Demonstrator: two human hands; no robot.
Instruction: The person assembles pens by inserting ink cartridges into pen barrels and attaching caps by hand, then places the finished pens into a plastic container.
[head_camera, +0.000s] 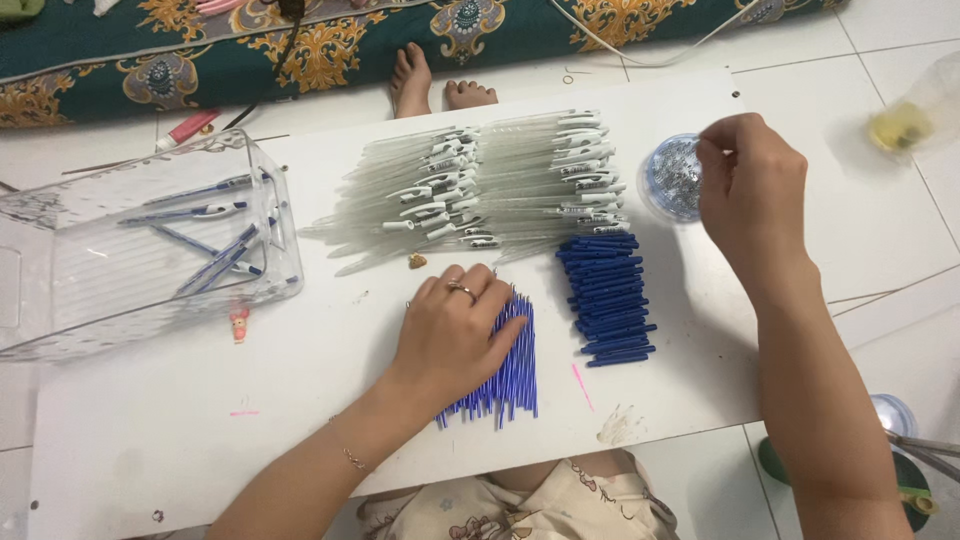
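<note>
Left hand (455, 325) lies flat, fingers spread, pinning the refills (505, 375) near the board's (200, 430) near edge. Right hand (750, 195) pinches into the spring dish (672, 178) at the far right corner; barrels (480, 180) and caps (608, 298) sorted between.

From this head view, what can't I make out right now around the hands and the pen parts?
- Head view: right hand fingertips over the small round dish; its glittery contents are too small to identify, any pinch hidden.
- Left hand covers part of the blue refills.
- Yellowish bottle blurred, cut by the right edge.
</note>
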